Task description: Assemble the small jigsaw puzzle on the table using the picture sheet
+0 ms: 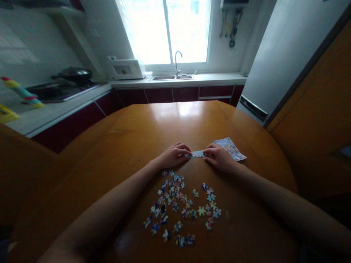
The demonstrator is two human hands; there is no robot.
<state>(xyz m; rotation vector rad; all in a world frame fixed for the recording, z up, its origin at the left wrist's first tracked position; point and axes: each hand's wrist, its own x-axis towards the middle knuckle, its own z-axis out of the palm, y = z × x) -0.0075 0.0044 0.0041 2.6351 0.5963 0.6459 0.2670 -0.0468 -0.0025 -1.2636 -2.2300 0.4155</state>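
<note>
A narrow strip of joined jigsaw pieces (197, 154), pale blue and white, lies flat on the wooden table between my hands. My left hand (175, 154) has its bent fingers and thumb closed on the strip's left end. At the right end, my right hand (219, 157) grips it the same way, and the fingers cover that edge. A printed picture sheet (233, 149) lies partly behind my right hand. Closer to me, many loose jigsaw pieces (172, 191) are scattered between my forearms, some of them overlapping.
The brown wooden table (153, 128) has a rounded edge. Beyond it run a counter with a sink (164, 77), a microwave (126, 69) and a tap. A stove with a black pan (75, 74) stands at left, and a fridge (285, 54) at right.
</note>
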